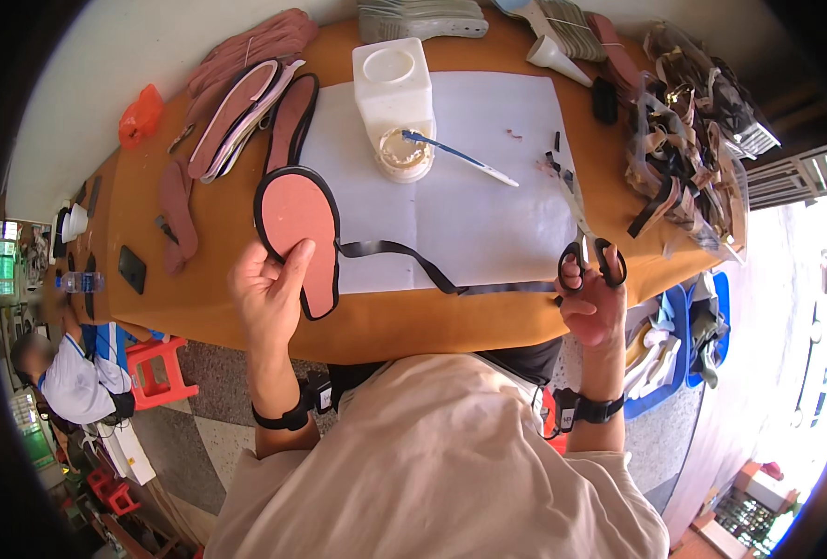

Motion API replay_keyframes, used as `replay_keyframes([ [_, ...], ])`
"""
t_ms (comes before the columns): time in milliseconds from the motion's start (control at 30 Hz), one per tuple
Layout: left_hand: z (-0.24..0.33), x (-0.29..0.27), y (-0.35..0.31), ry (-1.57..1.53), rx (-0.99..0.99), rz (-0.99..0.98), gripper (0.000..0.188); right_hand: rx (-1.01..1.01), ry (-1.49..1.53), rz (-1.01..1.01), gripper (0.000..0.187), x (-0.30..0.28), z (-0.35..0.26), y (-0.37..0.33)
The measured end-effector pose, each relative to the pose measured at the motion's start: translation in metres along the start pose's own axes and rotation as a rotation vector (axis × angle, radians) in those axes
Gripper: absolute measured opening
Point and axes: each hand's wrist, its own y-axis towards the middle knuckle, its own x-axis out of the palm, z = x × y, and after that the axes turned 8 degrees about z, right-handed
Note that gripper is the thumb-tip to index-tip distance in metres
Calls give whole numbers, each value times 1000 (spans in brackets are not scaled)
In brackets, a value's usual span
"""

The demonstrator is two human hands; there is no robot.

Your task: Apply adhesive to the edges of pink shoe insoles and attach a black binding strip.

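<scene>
Here, the left hand point(269, 289) pinches a black-edged pink insole point(294, 219) between thumb and fingers, over the orange table point(367, 334); a black strip point(413, 257) trails from it toward the right hand point(598, 309), whose partly curled fingers hook through the handles of scissors point(582, 222).

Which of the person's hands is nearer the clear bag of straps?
The right hand: holding scissors, it is left of the bag, apart from it; the left hand, gripping a pink sole, is much farther left.
</scene>
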Motion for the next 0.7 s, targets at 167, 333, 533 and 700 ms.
replay_keyframes([
  [167, 0, 0, 1, 34, 12, -7, 11, -73, -49, -3, 66, 6, 8, -5],
  [333, -3, 3, 0, -69, -17, -7, 13, -272, -395, 5, 67, 23, 19, -15],
  [533, -2, -3, -2, -91, -34, -65, 16, -362, -682, -5, 59, 40, 34, -15],
  [700, -5, -6, -3, -108, -42, -68, 15, -306, -538, 119, 60, 37, 28, -7],
])
